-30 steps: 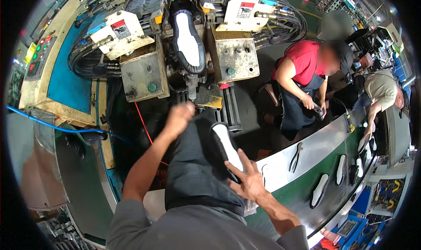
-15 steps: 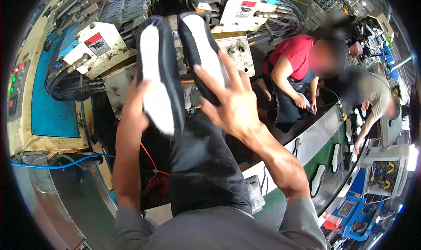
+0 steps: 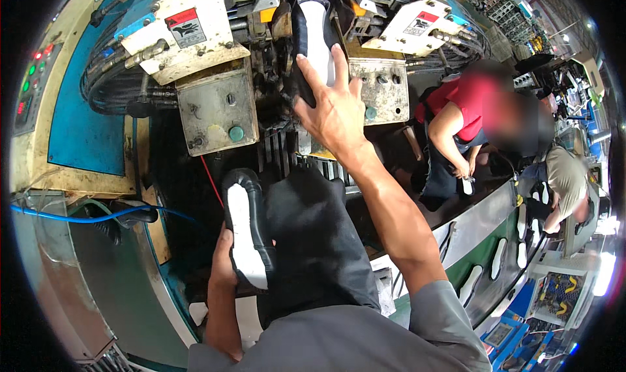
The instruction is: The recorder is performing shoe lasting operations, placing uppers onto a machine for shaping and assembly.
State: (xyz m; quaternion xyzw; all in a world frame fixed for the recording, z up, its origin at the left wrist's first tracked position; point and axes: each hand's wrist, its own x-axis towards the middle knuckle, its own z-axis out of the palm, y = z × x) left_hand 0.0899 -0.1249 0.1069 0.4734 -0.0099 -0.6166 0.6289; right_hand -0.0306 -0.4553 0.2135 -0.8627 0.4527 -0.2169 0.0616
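My left hand [image 3: 225,258] is closed around a black shoe [image 3: 245,232] with a white bottom, held bottom-up just left of my dark-clad legs. Most of its fingers are hidden beneath the shoe. Farther forward, a second black shoe [image 3: 317,36] lies white bottom up between the two halves of a machine [image 3: 218,98]. Over its near end my right hand [image 3: 332,111] is spread, index and middle fingertips touching the white bottom and thumb at the left side.
Metal boxes with green buttons [image 3: 236,134] flank the machine's gap. A blue hose [image 3: 85,217] crosses at left. At right, a green conveyor [image 3: 482,254] carries several white-bottomed shoes; two co-workers are beside it, one in a red top [image 3: 456,111] handling a shoe.
My left hand has drawn its shoe back from the machine toward my legs. The other shoe, under my right hand, is now farther into the gap. The whole view has shifted.
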